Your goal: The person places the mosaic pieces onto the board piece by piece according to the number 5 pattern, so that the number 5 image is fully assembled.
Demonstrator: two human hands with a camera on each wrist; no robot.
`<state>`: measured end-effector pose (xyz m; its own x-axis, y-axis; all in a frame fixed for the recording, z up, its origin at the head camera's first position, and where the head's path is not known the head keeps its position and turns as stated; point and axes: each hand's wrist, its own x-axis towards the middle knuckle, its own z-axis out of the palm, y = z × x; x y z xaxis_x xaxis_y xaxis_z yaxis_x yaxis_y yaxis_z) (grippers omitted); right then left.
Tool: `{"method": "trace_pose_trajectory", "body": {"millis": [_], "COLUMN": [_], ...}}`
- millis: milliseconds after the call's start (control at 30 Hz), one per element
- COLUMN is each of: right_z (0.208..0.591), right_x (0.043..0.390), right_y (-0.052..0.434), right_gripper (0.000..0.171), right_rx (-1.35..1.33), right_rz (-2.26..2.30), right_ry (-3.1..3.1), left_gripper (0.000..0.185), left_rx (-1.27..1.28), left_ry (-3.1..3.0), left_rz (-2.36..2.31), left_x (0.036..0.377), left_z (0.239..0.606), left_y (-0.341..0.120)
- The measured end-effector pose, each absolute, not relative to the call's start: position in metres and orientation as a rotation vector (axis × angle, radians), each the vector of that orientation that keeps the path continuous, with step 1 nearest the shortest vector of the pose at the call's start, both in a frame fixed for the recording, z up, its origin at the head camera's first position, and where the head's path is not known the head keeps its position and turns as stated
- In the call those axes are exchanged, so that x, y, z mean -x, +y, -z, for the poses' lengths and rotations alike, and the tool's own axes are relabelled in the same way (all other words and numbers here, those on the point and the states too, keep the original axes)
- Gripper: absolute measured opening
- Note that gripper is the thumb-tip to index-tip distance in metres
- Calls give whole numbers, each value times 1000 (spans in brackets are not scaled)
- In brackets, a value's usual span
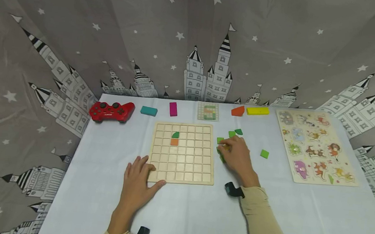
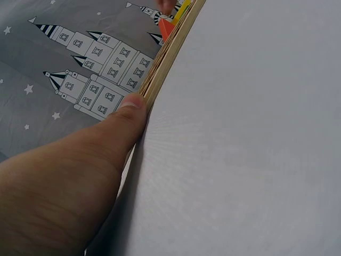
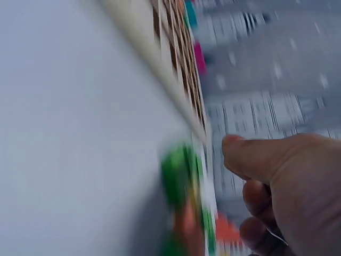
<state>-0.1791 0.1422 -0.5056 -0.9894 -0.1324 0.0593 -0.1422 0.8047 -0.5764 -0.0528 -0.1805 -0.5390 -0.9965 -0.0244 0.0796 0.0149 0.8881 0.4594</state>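
A pale wooden grid board [image 1: 182,159] lies on the table, with a green quarter-round tile [image 1: 175,135] directly behind an orange square tile [image 1: 174,142] in its cells. My left hand [image 1: 138,181] rests at the board's near left corner, thumb [image 2: 133,101] against the front edge and fingers by the left side. To the right of the board, my right hand [image 1: 236,155] is over a group of small tiles, thumb and forefinger apart around an orange tile [image 1: 227,147]. Green tiles [image 1: 220,140] lie around those fingertips, partly hidden by the hand.
A patterned grid card [image 1: 209,111] lies behind the board. Along the back are a red game controller [image 1: 111,111], teal block [image 1: 148,111], magenta block [image 1: 173,109], orange block [image 1: 238,111] and yellow block [image 1: 258,111]. An animal puzzle board [image 1: 316,147] lies at right, a lone green tile [image 1: 264,154] nearer.
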Motion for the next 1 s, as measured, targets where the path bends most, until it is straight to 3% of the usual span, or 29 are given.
{"method": "trace_pose_trajectory", "body": {"millis": [333,1000], "right_z": [518,517], "right_x": [166,171], "right_y": [230,235], "right_gripper": [23,33], "right_rx": [-67,3], "right_rz": [-881,-813], "right_ry": [-2968,-3042], "left_gripper": [61,61], "left_rx": [1,-17], "left_ry": [-2969,-2978], "left_rz": [730,725], "left_x": [53,54], "left_z": [537,538], "left_y": [-180,-179]}}
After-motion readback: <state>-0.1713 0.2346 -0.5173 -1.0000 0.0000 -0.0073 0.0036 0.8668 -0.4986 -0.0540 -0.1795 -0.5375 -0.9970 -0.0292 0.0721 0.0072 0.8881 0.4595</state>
